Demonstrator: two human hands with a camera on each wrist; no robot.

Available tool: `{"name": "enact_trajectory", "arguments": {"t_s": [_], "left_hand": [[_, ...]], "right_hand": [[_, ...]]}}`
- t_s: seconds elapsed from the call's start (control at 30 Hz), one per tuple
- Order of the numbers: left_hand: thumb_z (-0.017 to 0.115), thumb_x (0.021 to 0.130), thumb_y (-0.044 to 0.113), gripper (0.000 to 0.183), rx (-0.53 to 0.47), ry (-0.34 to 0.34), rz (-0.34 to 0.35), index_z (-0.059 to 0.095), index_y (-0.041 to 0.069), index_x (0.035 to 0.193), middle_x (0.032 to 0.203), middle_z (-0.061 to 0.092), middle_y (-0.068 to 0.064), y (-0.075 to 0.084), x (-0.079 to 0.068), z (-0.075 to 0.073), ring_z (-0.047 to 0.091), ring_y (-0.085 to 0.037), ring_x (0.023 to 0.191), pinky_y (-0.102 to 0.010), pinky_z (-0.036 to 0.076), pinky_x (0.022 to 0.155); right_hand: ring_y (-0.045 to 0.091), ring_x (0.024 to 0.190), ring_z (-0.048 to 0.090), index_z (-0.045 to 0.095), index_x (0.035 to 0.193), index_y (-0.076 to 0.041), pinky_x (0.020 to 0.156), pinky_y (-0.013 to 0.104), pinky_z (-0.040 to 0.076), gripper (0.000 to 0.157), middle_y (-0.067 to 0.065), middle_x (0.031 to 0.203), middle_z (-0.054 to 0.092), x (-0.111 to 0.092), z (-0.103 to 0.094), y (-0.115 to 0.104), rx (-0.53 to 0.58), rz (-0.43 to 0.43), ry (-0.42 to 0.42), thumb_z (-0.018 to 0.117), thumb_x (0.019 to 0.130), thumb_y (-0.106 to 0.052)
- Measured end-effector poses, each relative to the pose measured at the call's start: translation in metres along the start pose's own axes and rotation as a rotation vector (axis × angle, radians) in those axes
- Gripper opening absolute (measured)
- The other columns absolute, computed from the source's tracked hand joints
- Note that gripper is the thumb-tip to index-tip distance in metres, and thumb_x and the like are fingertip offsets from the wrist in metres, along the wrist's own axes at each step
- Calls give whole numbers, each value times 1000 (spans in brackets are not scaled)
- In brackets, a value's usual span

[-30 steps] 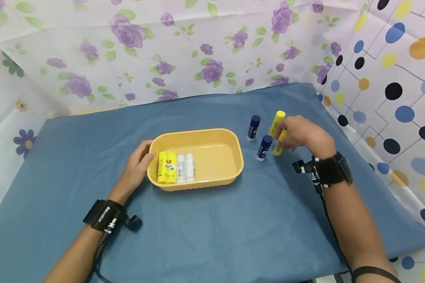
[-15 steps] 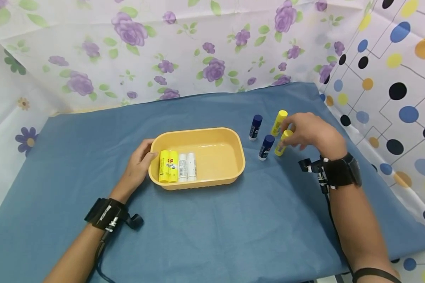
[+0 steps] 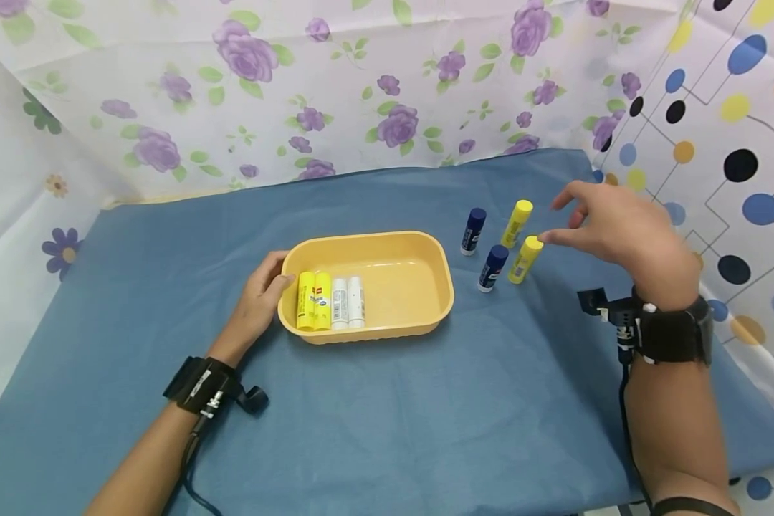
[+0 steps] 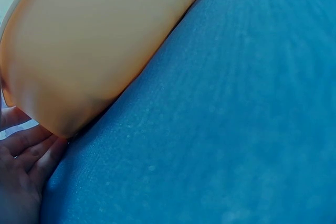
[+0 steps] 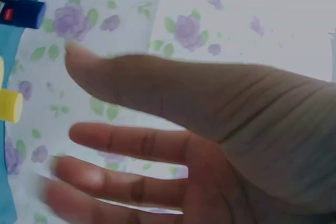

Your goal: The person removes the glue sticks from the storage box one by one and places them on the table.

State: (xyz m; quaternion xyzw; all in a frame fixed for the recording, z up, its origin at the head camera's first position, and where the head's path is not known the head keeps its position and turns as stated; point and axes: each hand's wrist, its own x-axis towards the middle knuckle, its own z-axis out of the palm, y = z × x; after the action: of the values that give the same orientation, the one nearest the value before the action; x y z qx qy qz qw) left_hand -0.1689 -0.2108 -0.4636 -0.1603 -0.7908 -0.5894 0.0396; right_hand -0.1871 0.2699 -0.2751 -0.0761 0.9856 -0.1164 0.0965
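Four glue sticks (image 3: 493,269) are stood upright on the bench (image 3: 387,416), right of the tray (image 3: 400,287), whose end is held by the left hand (image 3: 256,297); fingers of the right hand (image 3: 628,223) are spread wide, nothing gripped. Probably light, stiff, easily toppled: best pinched mid-barrel.

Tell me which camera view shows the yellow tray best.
The head view: it shows nearly all of the yellow tray, rim and inside, with four glue sticks in it. The left wrist view shows only a cropped part of its outside; the right wrist view shows none.
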Motion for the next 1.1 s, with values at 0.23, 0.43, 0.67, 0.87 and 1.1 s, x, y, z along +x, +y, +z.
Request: {"name": "enact_trajectory", "arguments": {"t_s": [0.23,0.43,0.67,0.87,1.1], "left_hand": [[44,108,12,37,8,8,-7,50,5,143,138,56,-16,1,-1,-2,56,-26,119,-19,46,91],[44,107,12,36,14,12,-12,50,6,143,136,57,-17,1,-2,-3,58,-25,114,-19,47,87],[44,108,12,37,19,10,-11,50,5,143,137,57,-17,0,-2,-4,57,-26,114,-18,47,87],[43,108,13,36,22,9,-17,50,5,143,136,57,-17,0,-1,-5,57,-25,113,-19,47,87],[43,109,16,37,32,-16,-21,48,7,145,136,57,-16,-1,-2,-4,57,-25,112,-21,47,87]], "right_hand": [[26,72,52,65,125,-11,55,39,40,47,11,92,62,-12,-2,-20,18,-109,199,66,96,-48],[19,73,53,69,111,-17,61,36,42,25,3,81,61,-7,13,-55,151,-296,310,65,100,-39],[13,73,55,70,108,-21,65,36,45,13,-2,79,60,6,39,-87,272,-459,233,67,100,-30],[13,69,54,70,108,-19,64,34,46,14,-2,78,60,12,54,-103,285,-505,195,69,98,-29],[13,71,57,67,114,-16,65,32,48,22,-4,82,62,27,77,-121,298,-547,108,66,100,-33]]}}
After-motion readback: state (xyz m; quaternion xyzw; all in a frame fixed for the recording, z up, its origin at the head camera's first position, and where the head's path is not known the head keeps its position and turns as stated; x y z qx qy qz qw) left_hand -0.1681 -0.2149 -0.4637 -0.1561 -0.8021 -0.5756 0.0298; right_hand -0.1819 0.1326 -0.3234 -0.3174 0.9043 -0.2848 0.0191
